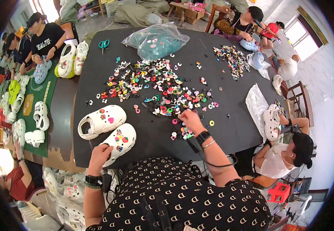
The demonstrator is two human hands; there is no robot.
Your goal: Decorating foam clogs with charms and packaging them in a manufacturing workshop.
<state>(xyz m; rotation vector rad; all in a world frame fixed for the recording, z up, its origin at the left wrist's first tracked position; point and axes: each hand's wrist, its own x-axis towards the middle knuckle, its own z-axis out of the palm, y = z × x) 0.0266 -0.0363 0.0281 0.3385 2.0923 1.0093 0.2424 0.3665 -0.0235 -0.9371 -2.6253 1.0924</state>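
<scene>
My left hand (100,154) grips the heel end of a white clog (125,135) with colourful charms on its upper. Just beyond it, a second white clog (99,122) lies on the black table, with strawberry and pink heart charms on it. My right hand (191,120) is at the near right edge of a large spread pile of shoe charms (151,82). Its fingers are pinched together over the charms, and whatever they hold is too small to make out. A few loose charms (184,133) lie beside my right wrist.
A clear plastic bag with teal contents (157,42) and teal scissors (103,45) lie at the far side. Co-workers sit left and right, handling clogs. Another charm heap (232,59) is far right; a plastic bag (256,109) lies at the right edge.
</scene>
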